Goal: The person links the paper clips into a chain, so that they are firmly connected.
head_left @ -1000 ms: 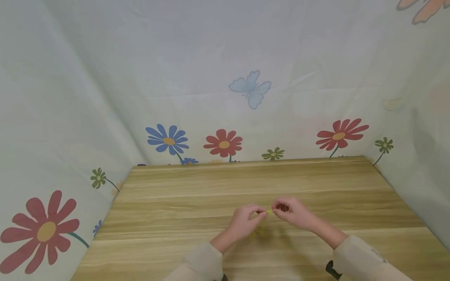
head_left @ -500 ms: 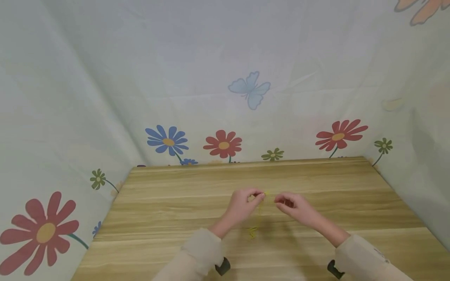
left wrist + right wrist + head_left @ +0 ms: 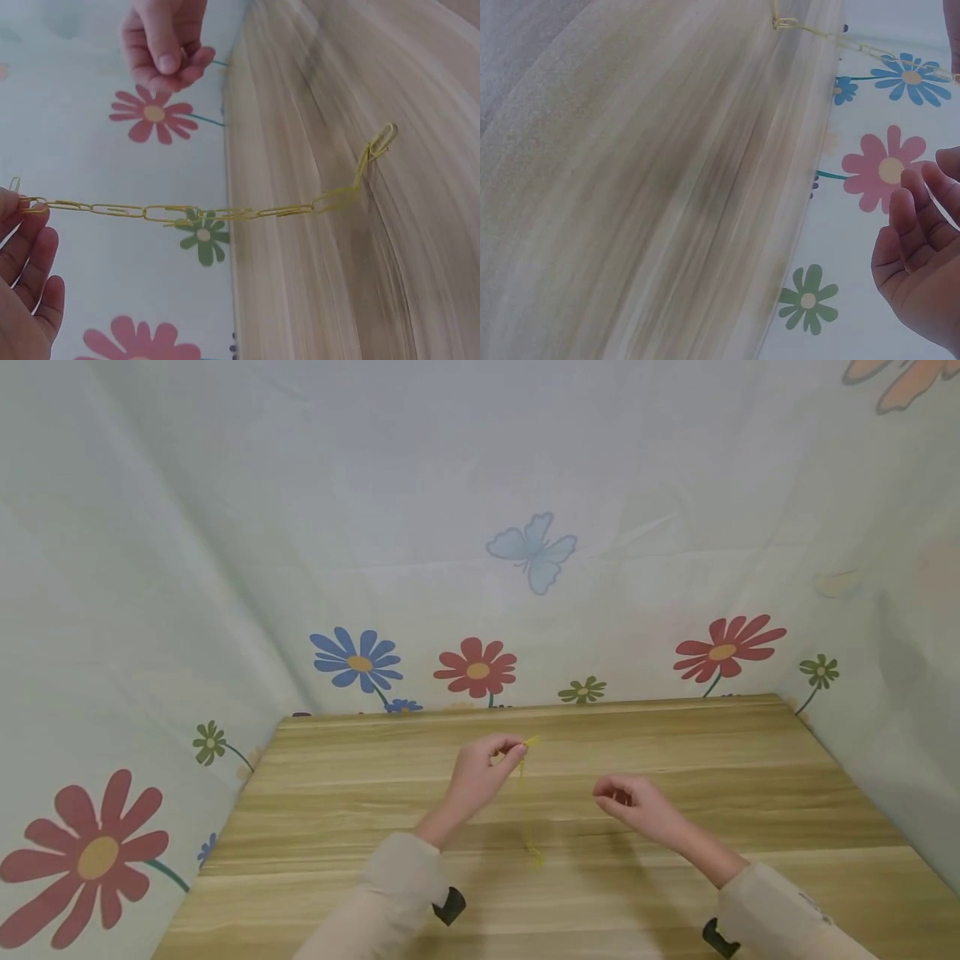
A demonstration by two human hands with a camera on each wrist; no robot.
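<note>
A chain of several yellow paper clips hangs from my left hand, which pinches its top end between thumb and fingers. In the left wrist view the chain stretches from those fingertips down to the wooden table, where its last clips bend aside. From the head the chain's lower end shows as a small yellow bunch at the tabletop. My right hand hovers to the right, apart from the chain, its fingers loosely curved. In the right wrist view that hand has nothing between its fingers.
The wood-grain table spans the lower view. Its far edge meets a pale cloth backdrop printed with flowers and a butterfly, which also rises at both sides. A dark strap piece sits under the left cuff.
One second ago both hands pinched the yellow clips close together. The right hand has let go and moved slightly right; the left has risen away to the left, drawing the chain up to hang.
</note>
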